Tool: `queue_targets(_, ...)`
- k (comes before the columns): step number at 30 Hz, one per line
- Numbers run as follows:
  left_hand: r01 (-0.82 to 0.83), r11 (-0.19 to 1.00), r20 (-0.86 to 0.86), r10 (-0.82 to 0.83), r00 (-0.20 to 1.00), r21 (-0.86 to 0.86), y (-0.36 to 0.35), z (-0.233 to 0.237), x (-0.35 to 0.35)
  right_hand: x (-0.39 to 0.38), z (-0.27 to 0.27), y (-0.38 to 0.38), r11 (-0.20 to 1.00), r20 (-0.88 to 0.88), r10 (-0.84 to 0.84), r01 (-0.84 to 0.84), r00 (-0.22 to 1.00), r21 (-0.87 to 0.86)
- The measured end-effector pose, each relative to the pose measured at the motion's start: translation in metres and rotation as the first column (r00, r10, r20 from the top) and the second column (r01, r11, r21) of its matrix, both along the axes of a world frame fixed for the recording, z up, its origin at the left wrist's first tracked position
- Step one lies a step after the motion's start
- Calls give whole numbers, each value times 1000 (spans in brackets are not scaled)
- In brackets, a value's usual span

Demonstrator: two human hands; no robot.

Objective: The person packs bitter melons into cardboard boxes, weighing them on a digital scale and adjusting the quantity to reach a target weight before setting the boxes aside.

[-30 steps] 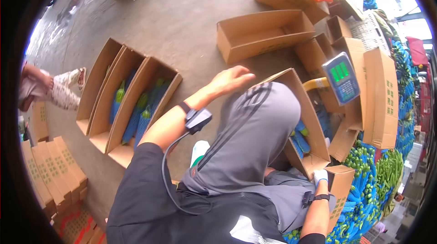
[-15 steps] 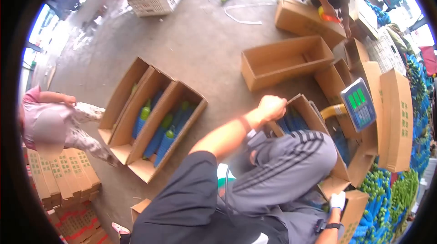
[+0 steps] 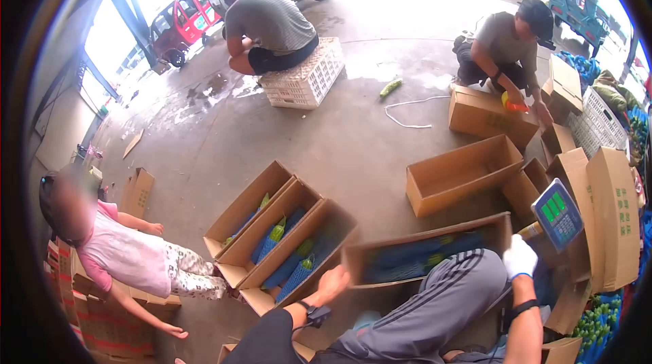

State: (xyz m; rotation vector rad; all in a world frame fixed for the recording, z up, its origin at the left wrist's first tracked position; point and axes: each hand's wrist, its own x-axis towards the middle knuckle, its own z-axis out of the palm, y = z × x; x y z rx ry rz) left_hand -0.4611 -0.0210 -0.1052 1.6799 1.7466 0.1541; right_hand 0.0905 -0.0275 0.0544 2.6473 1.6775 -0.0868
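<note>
A long cardboard box (image 3: pixel 421 238) with blue-netted green produce inside lies across my raised knee, which is in grey striped trousers. My left hand (image 3: pixel 333 281), bare with a black wrist strap, is at the box's left end. At the right end, my right hand (image 3: pixel 519 257) in a white glove holds the upper corner. The box is gripped between both hands, tilted with its open side towards the camera.
Three open boxes (image 3: pixel 252 274) of netted produce lie side by side on the concrete to my left. An empty box (image 3: pixel 451 197) and a digital scale (image 3: pixel 557 211) stand to the right. A person in pink (image 3: pixel 129 259) crouches at left. Two people work farther back, one seated on a white crate (image 3: pixel 305 82).
My view has risen and now shows more of the yard. My left hand dropped from the box's rim to its left end, my right hand came up to the right corner, and the box turned sideways.
</note>
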Motion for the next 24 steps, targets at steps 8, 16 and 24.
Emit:
queue_targets(8,-354,767,-238,265,934,-535,-166,8,-118,-27,-97,-60,948,-738,187,-315,649,-36)
queue_targets(16,293,937,-328,-341,881,-189,-118,91,-106,-11,-47,-82,891,-688,216,-428,693,-152)
queue_targets(24,751,511,-108,-793,600,417,48,55,94,-23,3,-124,970,-702,90,-221,707,-97)
